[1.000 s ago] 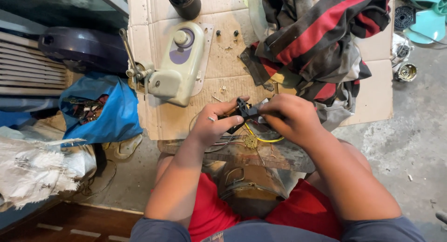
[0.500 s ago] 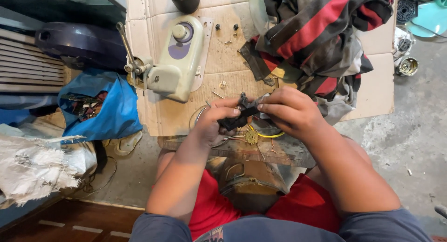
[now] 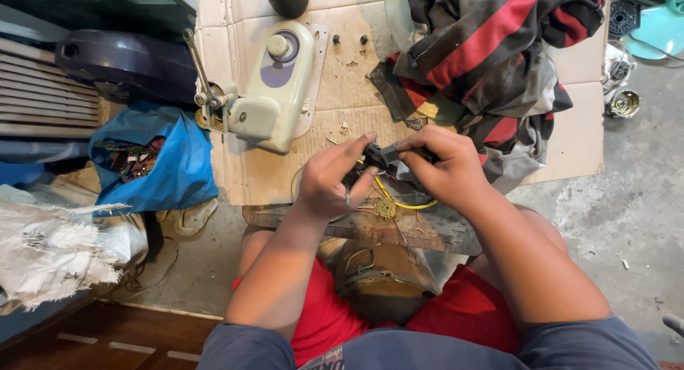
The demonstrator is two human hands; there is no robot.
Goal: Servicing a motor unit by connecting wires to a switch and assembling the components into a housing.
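Flattened cardboard surface (image 3: 342, 92) underneath, striped cloth (image 3: 491, 49) heaped at its right, cream fan housing (image 3: 274, 89) lying left. Nearer, left hand (image 3: 331, 181) and right hand (image 3: 445, 167) both pinched shut on a small black switch part (image 3: 381, 156), long axis running left to right, yellow wires (image 3: 385, 195) trailing below.

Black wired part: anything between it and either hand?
No. Both the left hand and right hand already grip the black wired part directly; yellow wires hang below it, not between.
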